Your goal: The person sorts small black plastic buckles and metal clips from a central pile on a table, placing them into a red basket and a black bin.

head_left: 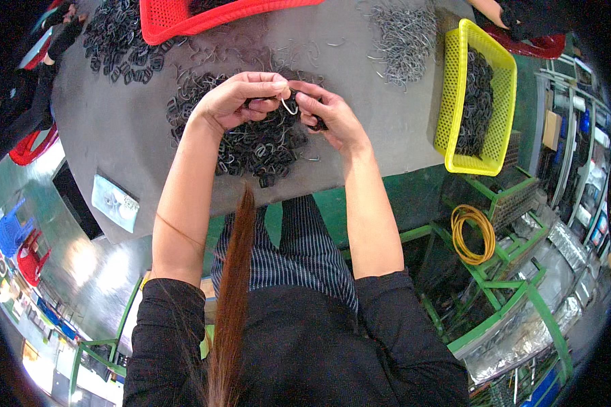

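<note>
Over the grey table, my two hands meet fingertip to fingertip. My left hand (241,98) is closed, with its thumb and forefinger pinching one end of a thin, pale curved wire hook (290,108). Something dark shows under the left fingers, too covered to name. Closed as well, my right hand (336,119) has its fingertips at the hook's other side. A small black part (318,123) pokes out from the right fingers; its full shape is hidden. Below both hands lies a heap of black buckle-like parts (258,152), many with wire hooks among them.
Loose silver wire hooks (406,41) are heaped at the far right of the table (360,142). A yellow basket (448,129) of black parts stands at the right edge. Far off are a red basket (251,12) and another black heap (119,41). Other people sit at both far sides.
</note>
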`<state>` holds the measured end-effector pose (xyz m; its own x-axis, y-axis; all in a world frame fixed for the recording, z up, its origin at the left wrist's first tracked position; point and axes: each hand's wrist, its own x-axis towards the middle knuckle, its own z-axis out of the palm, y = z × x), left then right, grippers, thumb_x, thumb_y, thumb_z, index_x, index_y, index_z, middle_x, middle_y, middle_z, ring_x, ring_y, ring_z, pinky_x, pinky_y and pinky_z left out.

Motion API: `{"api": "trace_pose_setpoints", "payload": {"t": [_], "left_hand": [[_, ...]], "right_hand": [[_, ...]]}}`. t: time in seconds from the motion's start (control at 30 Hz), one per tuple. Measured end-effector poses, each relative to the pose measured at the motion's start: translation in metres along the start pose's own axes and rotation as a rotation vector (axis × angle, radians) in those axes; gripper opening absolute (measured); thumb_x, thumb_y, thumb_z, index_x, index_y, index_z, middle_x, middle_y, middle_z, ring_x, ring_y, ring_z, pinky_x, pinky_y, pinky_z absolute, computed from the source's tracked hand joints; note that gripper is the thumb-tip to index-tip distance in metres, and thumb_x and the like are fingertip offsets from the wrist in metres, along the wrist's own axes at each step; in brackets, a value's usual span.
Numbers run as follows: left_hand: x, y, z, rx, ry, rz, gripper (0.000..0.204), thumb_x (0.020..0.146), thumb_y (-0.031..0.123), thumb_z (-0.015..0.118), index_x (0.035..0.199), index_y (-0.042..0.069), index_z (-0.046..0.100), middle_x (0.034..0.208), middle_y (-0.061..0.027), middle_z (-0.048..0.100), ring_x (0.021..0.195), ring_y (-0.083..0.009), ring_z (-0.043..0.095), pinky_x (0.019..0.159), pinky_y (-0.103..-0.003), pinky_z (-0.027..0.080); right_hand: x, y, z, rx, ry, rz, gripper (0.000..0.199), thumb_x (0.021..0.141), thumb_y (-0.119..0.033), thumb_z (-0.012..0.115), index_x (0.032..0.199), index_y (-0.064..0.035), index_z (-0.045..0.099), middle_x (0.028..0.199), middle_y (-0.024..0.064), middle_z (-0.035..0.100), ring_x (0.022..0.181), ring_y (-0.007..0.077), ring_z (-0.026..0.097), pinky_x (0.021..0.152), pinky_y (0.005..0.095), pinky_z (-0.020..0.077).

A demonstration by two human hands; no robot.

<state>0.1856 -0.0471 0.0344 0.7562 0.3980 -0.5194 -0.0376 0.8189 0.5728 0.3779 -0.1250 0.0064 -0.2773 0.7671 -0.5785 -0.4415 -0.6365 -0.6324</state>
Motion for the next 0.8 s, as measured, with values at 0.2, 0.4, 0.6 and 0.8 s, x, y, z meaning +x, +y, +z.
{"api": "trace_pose_setpoints", "payload": {"t": [0.2,0.4,0.6,0.8], "left_hand": [[-0.005,-0.006,-0.012,-0.079,-0.057,0.030,0.021,0.087,0.022,0.055,0.093,0.002,0.054,0.074,0.0038,0.049,0.047,0.0011,0.031,0.036,-0.012,0.022],[-0.004,-0.005,-0.004,0.107,0.194,-0.029,0.029,0.092,0.018,0.047,0.119,0.008,0.053,0.089,0.0016,0.061,0.047,-0.0005,0.031,0.040,-0.013,0.025],[0.002,-0.015,0.003,0.404,0.373,-0.004,0.028,0.083,0.026,0.063,0.103,0.007,0.061,0.083,0.0001,0.065,0.048,-0.0018,0.037,0.042,-0.017,0.029],[0.003,-0.015,0.008,0.390,0.456,-0.044,0.019,0.083,0.024,0.062,0.091,0.007,0.063,0.075,0.0008,0.061,0.047,-0.0019,0.037,0.041,-0.017,0.027]], "right_hand": [[0.007,0.002,0.011,0.089,-0.045,0.051,0.024,0.083,-0.023,0.065,0.098,-0.0055,0.058,0.068,-0.0040,0.049,0.056,0.0056,0.042,0.048,0.0207,0.0288],[0.005,-0.003,0.004,-0.437,0.252,-0.066,0.019,0.075,-0.024,0.071,0.080,-0.0057,0.066,0.062,-0.0005,0.056,0.057,0.0070,0.049,0.052,0.0223,0.0371],[0.005,-0.007,0.003,-0.641,0.408,-0.273,0.022,0.070,-0.022,0.075,0.080,-0.0033,0.069,0.067,0.0024,0.064,0.063,0.0108,0.056,0.062,0.0255,0.0444],[0.006,-0.010,0.012,-0.842,0.496,-0.614,0.015,0.070,-0.013,0.072,0.079,-0.0021,0.068,0.072,0.0051,0.064,0.067,0.0136,0.058,0.063,0.0267,0.0452]]}}
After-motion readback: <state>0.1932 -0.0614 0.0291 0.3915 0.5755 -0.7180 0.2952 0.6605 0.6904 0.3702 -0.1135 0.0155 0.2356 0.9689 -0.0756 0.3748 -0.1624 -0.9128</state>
